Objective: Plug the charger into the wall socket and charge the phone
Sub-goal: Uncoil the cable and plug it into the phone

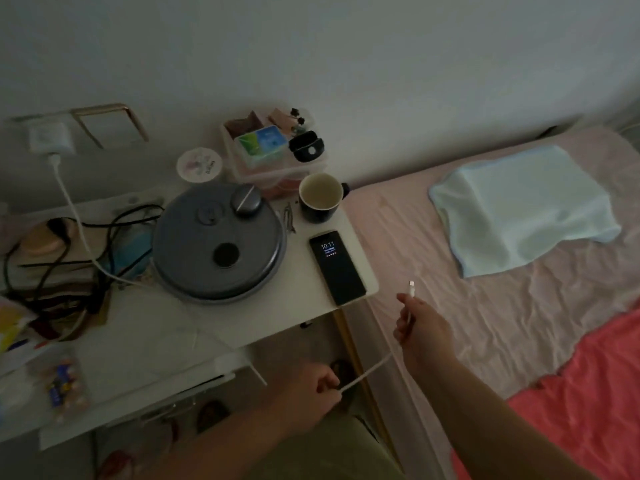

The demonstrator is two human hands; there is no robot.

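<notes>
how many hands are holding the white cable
2. The right hand pinches the cable just below its plug, off the table's corner by the phone. The left hand holds it lower down, below the table edge.

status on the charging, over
Charger in wall socket. Both hands on cable: right hand near plug tip, left hand lower. Phone unplugged, path clear.

There were 2 hands: the left hand (313, 388) and the right hand (420, 327), both gripping 1 white cable (372, 368). The table (145, 327) bore 1 phone (337, 267), 1 dark mug (321, 197), 1 round grey lid (218, 242) and 1 round white tub (199, 165). On the wall sat 1 socket (50, 137). The bed (433, 244) carried 1 pale blue pillow (526, 206).
</notes>
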